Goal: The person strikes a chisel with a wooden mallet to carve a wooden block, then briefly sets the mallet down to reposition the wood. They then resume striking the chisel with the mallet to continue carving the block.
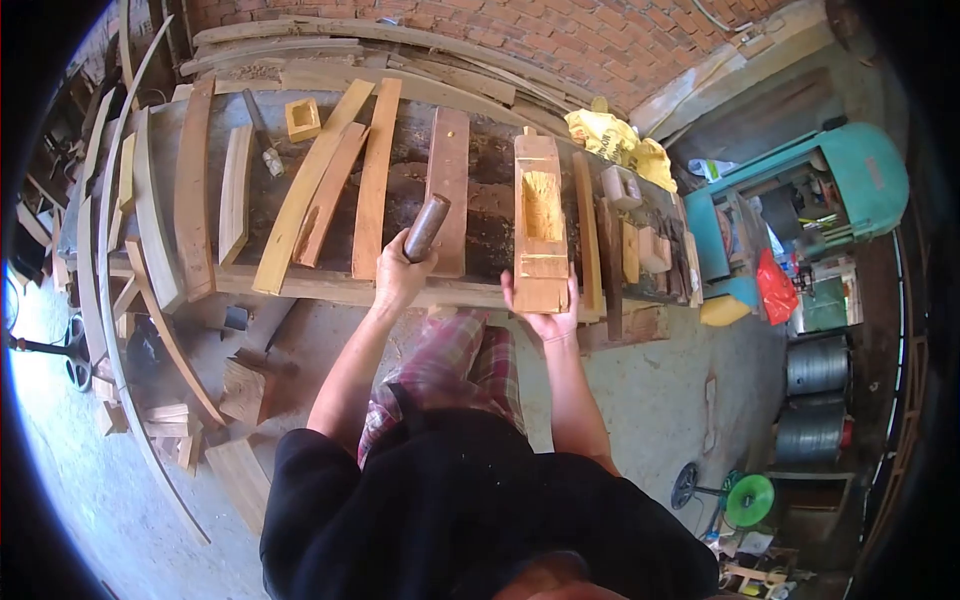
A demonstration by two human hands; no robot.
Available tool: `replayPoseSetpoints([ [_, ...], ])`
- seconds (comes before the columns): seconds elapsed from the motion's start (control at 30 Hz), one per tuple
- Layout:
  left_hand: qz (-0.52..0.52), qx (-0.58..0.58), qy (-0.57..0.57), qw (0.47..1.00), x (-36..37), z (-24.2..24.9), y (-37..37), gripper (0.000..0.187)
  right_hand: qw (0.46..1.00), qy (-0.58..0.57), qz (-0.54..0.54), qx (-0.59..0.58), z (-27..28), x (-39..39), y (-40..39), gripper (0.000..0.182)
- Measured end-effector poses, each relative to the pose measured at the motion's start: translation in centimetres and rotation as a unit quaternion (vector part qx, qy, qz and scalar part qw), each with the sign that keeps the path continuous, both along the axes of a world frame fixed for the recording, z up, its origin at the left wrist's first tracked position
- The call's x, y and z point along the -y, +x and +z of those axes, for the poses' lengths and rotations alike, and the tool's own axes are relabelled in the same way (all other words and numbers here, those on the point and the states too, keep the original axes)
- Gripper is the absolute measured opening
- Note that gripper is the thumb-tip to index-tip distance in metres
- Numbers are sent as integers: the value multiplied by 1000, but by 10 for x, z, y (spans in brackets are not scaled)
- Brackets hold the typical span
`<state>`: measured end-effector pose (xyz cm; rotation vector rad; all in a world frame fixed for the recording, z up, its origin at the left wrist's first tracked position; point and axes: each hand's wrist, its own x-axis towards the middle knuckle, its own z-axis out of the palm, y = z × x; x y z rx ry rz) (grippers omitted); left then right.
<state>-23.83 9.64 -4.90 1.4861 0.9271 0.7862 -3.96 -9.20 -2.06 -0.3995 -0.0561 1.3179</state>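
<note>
My left hand [402, 278] is closed around a dark round bar [428, 228], which tilts up above the near edge of the bench [400, 293]. In my right hand [552, 318] is the near end of a long wooden block [540, 265], with my fingers and thumb around its sides. A rough pale hollow is cut into the block's middle. Behind the bar lies a broad reddish-brown board [450, 185]. To the right of the block lies a narrow plank [587, 235].
Several wooden slats [195, 190] lie across the bench's left half, beside a small hollowed block [302, 119] and a dark tool [262, 135]. A yellow sack [625, 145] and a teal machine [870, 175] stand right. A green fan [749, 500] is on the floor.
</note>
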Motion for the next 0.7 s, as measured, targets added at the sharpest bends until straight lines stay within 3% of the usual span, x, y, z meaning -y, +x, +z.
replayPoseSetpoints([
  [0.07,2,17,19,1000,1,-11,-1,42,1000,4,4,-24,-9,14,-2,78],
  [0.13,-10,2,19,1000,3,-7,-7,44,989,-144,0,24,0,26,-6,82],
  [0.17,-19,-13,18,1000,4,-5,-10,45,987,-157,13,-4,-16,35,0,81],
  [0.2,-21,-12,24,999,5,-4,-11,45,974,-197,-3,110,-15,38,-7,72],
  [0.27,-20,-51,11,998,8,-3,-11,49,942,-281,-51,178,-34,44,-9,60],
  [0.53,-67,-71,55,994,26,17,-3,59,943,-282,-88,151,-46,43,21,45],
  [0.6,-73,-76,68,992,32,25,1,61,892,-366,-122,236,-42,52,19,54],
  [0.63,-73,-79,76,991,35,30,2,63,894,-362,-130,230,-36,59,14,54],
  [0.7,-103,-76,76,989,39,44,2,63,764,-435,-186,439,-25,74,11,41],
])
